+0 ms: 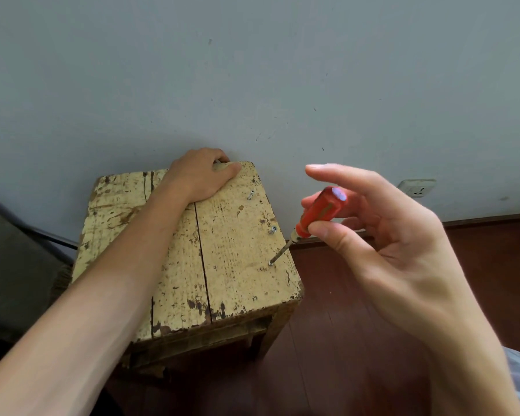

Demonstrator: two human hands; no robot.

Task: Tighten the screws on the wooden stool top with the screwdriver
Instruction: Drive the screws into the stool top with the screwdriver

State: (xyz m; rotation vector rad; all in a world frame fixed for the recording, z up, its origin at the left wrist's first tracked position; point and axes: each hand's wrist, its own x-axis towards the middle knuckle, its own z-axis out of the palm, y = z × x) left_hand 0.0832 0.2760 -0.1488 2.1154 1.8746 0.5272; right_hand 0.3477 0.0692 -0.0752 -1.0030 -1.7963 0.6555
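Note:
A worn wooden stool top [222,256] with flaking cream paint fills the middle of the head view. My left hand [203,174] grips its far edge, fingers curled over the back. Three screws run along the right side: a far screw [250,194] lying tilted, a middle screw [272,229] standing proud, and a near screw [271,263]. A red-handled screwdriver [315,213] leans to the upper right with its tip set in the near screw. My right hand [382,235] pinches the handle between thumb and fingers, the index finger stretched out above it.
The stool stands against a grey wall [252,70] on a dark red wooden floor [357,340]. A white wall socket [416,188] sits low on the right. A dark object [12,265] and a cable lie to the left.

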